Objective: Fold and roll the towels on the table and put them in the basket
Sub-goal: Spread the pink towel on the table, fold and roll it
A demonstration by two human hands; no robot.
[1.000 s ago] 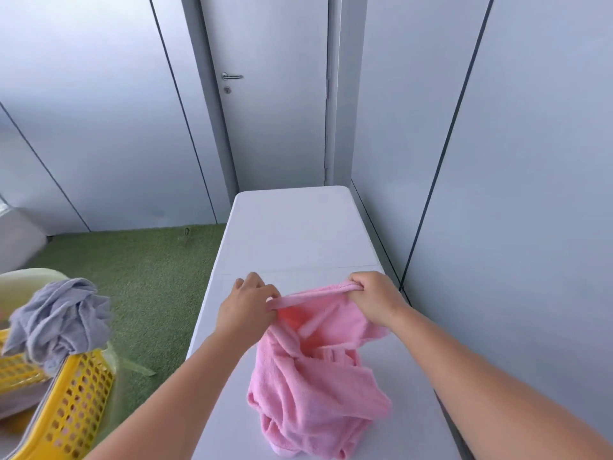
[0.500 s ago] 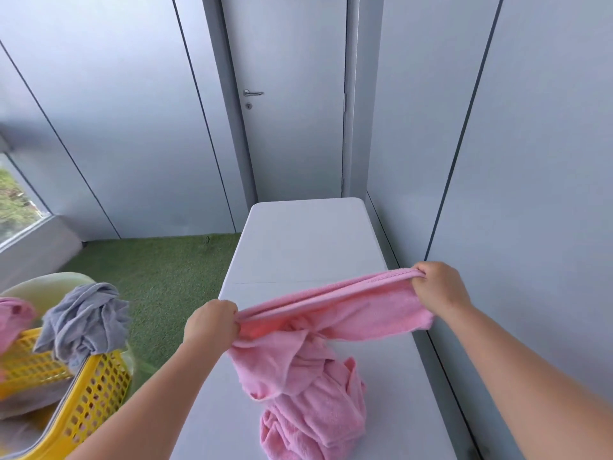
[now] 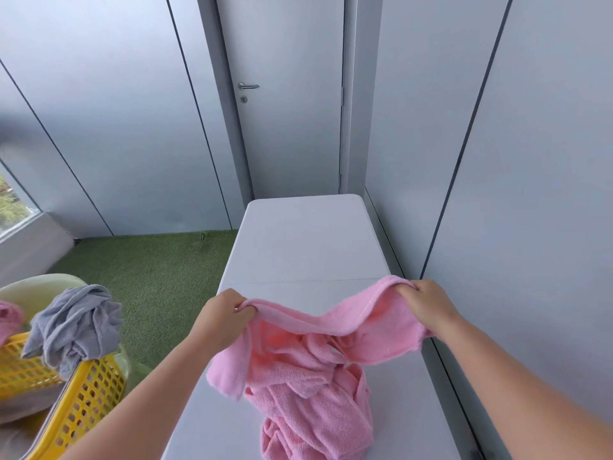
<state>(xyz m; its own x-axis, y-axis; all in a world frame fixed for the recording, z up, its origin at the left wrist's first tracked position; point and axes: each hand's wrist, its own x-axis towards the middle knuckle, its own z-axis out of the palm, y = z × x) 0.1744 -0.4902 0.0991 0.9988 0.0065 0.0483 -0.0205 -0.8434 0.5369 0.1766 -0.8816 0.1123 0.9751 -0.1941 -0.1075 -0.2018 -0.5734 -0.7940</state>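
A pink towel (image 3: 315, 376) hangs crumpled between my hands above the white table (image 3: 308, 240). My left hand (image 3: 225, 322) pinches its top edge at the left end. My right hand (image 3: 426, 307) grips the same edge at the right end. That edge sags a little between them, and the lower part of the towel lies bunched on the table near the front. A yellow perforated basket (image 3: 83, 406) stands low at the left, off the table, with a grey towel (image 3: 74, 325) draped over its rim.
Another pink cloth (image 3: 8, 318) shows at the left edge above the basket. A pale round tub rim (image 3: 39, 285) sits behind it. Green turf floor (image 3: 149, 270) lies left of the table. A grey wall runs close along the table's right side, a door beyond its far end.
My hands have drawn apart along the towel's top edge, spreading it from a tight bunch to a wide span. The view has tilted up and shifted.
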